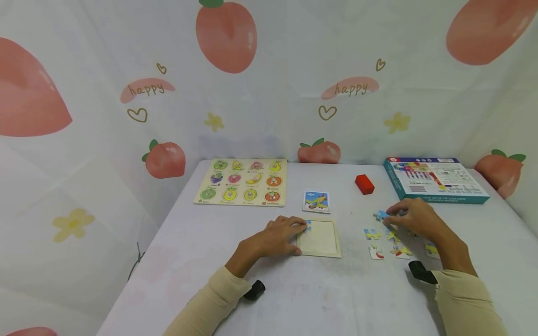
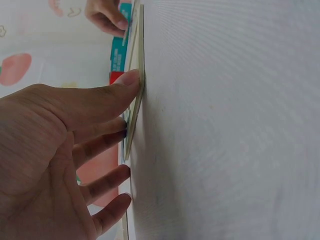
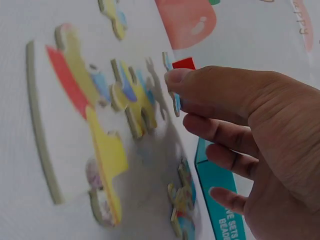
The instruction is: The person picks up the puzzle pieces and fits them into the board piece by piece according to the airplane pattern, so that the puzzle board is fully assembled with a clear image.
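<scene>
My right hand [image 1: 416, 217] pinches a blue puzzle piece [image 1: 381, 215] between thumb and fingers, above the loose pieces. In the right wrist view this piece [image 3: 174, 92] is seen nearly edge-on at the thumb tip. My left hand [image 1: 275, 236] rests at the left side of a square wooden puzzle tray [image 1: 339, 252]. Its thumb touches the tray's near left corner, and its fingertips lie by a blue piece [image 1: 308, 225] in the upper left of the tray. The left wrist view shows the thumb [image 2: 127, 80] on the tray edge, other fingers spread.
Several loose puzzle pieces [image 1: 377, 253] lie right of the tray. Behind it is an airplane picture card [image 1: 317, 201]. A red block [image 1: 364, 185], a teal-edged box [image 1: 437, 179] and a fruit board [image 1: 239, 183] stand farther back, before a patterned cloth.
</scene>
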Demonstrator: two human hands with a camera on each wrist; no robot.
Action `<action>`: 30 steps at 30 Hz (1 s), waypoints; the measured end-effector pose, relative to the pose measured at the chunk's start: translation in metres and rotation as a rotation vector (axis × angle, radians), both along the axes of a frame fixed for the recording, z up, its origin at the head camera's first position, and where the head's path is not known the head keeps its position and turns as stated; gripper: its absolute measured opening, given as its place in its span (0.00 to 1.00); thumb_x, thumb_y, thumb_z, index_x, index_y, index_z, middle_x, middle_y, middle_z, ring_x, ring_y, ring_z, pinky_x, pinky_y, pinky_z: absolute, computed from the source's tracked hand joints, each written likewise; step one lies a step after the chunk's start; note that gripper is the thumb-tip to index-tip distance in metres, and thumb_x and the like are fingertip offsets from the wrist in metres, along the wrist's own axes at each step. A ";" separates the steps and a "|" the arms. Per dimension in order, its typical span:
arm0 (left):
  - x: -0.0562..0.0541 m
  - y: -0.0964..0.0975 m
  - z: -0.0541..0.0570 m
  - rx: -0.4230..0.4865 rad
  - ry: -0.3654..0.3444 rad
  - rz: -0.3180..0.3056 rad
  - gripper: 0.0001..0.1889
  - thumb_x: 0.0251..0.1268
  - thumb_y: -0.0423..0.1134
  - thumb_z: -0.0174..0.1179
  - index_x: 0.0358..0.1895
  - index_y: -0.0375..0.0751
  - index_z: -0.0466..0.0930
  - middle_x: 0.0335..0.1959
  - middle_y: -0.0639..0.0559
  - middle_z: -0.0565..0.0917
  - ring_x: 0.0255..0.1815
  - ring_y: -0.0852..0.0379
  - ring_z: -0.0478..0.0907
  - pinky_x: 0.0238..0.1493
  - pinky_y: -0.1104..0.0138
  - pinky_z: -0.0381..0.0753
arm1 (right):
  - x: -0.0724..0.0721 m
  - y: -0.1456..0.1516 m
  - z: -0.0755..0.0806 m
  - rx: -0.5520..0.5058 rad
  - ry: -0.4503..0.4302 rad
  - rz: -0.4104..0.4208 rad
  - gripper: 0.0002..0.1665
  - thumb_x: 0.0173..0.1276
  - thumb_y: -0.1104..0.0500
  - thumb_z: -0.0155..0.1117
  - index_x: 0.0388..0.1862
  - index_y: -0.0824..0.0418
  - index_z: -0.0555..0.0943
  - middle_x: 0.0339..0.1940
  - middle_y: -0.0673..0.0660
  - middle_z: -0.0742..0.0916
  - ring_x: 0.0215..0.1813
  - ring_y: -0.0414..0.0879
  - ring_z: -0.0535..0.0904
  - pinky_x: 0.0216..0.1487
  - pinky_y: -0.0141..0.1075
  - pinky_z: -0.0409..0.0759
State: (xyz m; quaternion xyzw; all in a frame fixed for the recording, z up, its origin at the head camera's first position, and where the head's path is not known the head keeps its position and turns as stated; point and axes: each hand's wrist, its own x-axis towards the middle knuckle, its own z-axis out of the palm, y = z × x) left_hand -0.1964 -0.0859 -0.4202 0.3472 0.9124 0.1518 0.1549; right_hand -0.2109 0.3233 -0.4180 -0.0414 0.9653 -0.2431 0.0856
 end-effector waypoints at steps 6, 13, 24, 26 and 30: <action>0.001 0.000 0.001 0.003 -0.008 0.010 0.38 0.73 0.51 0.69 0.82 0.48 0.67 0.81 0.57 0.67 0.81 0.48 0.62 0.73 0.50 0.65 | -0.003 -0.015 0.004 -0.053 0.036 0.029 0.29 0.72 0.43 0.71 0.58 0.65 0.88 0.60 0.71 0.85 0.61 0.68 0.76 0.48 0.57 0.81; 0.002 -0.001 0.003 0.011 -0.012 0.007 0.38 0.73 0.50 0.69 0.82 0.47 0.67 0.81 0.56 0.67 0.80 0.47 0.62 0.74 0.49 0.65 | -0.008 -0.046 0.002 -0.063 0.056 0.085 0.26 0.68 0.45 0.74 0.53 0.64 0.90 0.53 0.65 0.89 0.61 0.65 0.75 0.56 0.62 0.80; 0.000 0.002 0.003 0.003 -0.002 -0.003 0.38 0.73 0.51 0.69 0.82 0.47 0.67 0.81 0.55 0.67 0.80 0.47 0.63 0.73 0.49 0.66 | -0.003 -0.087 -0.002 -0.017 0.138 0.198 0.20 0.66 0.49 0.77 0.50 0.60 0.92 0.46 0.55 0.91 0.54 0.54 0.77 0.53 0.52 0.80; 0.000 0.002 0.002 0.001 -0.001 -0.002 0.38 0.73 0.51 0.69 0.82 0.47 0.67 0.81 0.55 0.67 0.80 0.47 0.63 0.72 0.49 0.66 | -0.003 -0.093 -0.002 -0.016 0.141 0.219 0.20 0.66 0.49 0.77 0.50 0.60 0.92 0.45 0.54 0.90 0.53 0.53 0.77 0.52 0.50 0.80; -0.001 0.002 0.002 0.003 -0.008 0.002 0.38 0.73 0.51 0.69 0.82 0.48 0.67 0.81 0.56 0.67 0.80 0.47 0.62 0.73 0.49 0.66 | -0.002 -0.105 -0.003 -0.017 0.147 0.249 0.19 0.66 0.49 0.77 0.51 0.59 0.92 0.45 0.53 0.90 0.53 0.52 0.78 0.52 0.48 0.80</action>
